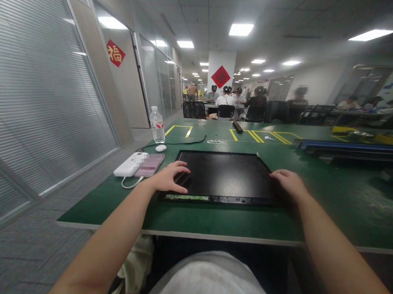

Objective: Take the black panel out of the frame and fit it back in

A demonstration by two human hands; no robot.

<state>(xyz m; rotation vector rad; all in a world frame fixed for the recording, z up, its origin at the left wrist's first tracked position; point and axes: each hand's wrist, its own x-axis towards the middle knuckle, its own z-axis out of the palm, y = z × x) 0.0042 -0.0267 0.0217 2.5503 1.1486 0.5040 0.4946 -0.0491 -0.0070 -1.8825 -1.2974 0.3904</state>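
Note:
A black flat screen panel (224,174) with a raised frame lies on the green table in front of me. A green circuit strip (187,197) runs along the left part of its near edge. My left hand (170,177) is over the panel's left side, its thumb and fingers spread apart with nothing between them. At the right edge of the panel, my right hand (289,181) has its fingers closed together on the frame. The undersides of its fingers are hidden.
Left of the panel are a phone (150,164), a white power bank (130,164) with a cable, a white round case (161,148) and a water bottle (157,125). Long dark panels (354,149) lie at the right of the green table (174,220). People sit at tables farther back.

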